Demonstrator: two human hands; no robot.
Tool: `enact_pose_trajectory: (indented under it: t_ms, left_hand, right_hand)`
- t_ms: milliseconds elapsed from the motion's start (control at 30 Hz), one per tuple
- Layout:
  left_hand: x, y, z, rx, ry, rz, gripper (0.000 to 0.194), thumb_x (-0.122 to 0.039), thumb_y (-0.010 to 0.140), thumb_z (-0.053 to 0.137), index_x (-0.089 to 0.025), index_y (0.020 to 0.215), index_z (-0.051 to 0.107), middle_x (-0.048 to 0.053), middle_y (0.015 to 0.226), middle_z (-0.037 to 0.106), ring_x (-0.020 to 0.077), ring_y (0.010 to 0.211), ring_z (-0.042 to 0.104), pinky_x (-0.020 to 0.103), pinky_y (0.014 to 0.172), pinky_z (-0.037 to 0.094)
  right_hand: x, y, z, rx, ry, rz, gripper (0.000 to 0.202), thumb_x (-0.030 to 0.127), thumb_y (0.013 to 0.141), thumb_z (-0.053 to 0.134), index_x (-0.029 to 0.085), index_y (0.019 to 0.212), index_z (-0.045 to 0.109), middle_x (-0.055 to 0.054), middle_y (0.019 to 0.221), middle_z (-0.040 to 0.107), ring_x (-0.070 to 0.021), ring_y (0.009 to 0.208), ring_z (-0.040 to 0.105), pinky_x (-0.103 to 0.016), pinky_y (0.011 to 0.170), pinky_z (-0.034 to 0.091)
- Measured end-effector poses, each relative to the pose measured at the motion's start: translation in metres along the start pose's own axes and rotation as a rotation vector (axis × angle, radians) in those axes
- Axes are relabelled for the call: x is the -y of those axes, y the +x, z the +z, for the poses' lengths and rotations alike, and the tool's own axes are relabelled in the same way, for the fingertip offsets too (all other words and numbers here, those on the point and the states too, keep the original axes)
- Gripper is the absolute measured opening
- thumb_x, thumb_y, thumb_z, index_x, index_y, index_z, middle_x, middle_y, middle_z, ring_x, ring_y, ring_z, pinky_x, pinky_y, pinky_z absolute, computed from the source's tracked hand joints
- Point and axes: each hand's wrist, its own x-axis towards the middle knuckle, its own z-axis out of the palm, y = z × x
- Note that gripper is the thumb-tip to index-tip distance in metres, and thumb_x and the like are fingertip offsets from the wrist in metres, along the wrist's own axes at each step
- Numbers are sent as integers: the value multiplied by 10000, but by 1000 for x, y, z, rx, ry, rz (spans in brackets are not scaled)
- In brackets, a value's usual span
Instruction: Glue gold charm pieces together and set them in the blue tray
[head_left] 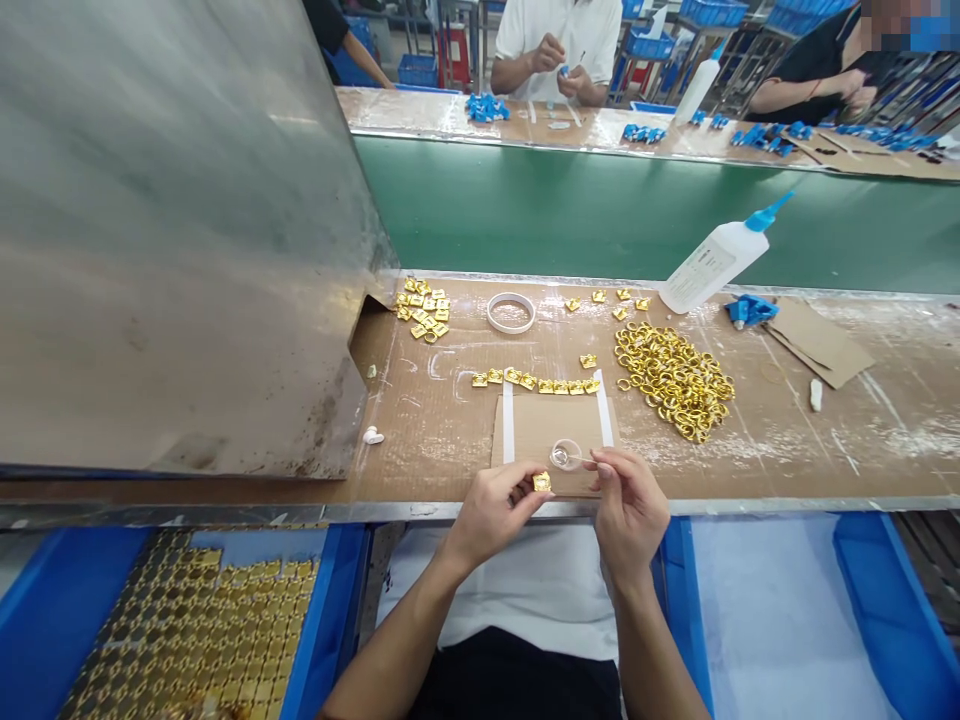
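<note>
1. Head view: the left hand (491, 512) pinches a gold square piece (542, 482) at the table's (435, 450) near edge.
2. The right hand (631, 505) grips a thin tool (589, 460) just right of a small clear dish (574, 453).
3. Farther right lies a heap of gold rings (675, 380), with a white bottle (712, 266) on its far side.

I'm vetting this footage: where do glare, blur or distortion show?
All head view: soft sheen on the metal panel; blue bins seemingly stretched toward the bottom corners; pixelation over a co-worker at upper right; gold piece in left hand too small for detail.
</note>
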Motion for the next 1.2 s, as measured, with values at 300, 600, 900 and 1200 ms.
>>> enact_pose_trajectory:
  t_ms: [300,600,900,1200]
  left_hand:
    - [1,0,0,-10,-8,5,205,-349,906,664,-171,978,735,13,684,709,129,574,635,217,565,529]
    - [0,1,-1,-8,4,18,184,-319,902,671,-168,981,742,18,687,723,136,588,649,222,584,547]
    - [-2,2,2,-35,-46,-40,130,-265,856,691,-172,939,730,5,666,711,129,573,655,204,557,544]
    - [-1,3,4,-32,-62,-52,89,-253,846,705,-174,886,697,4,662,718,125,563,669,189,534,536]
  right_hand:
    - [-12,11,7,110,-193,-174,233,318,984,586,262,889,792,-81,963,705,-221,870,694,-366,725,604]
    - [-9,13,6,106,-67,-69,191,285,958,611,238,885,780,-70,918,725,-224,866,702,-370,759,595]
    - [-9,1,3,-40,89,205,253,389,965,620,181,910,752,-61,790,777,-177,622,691,-296,597,563]
    - [9,-16,2,-51,145,72,149,243,983,610,211,956,752,-45,860,794,-157,586,708,-276,547,574]
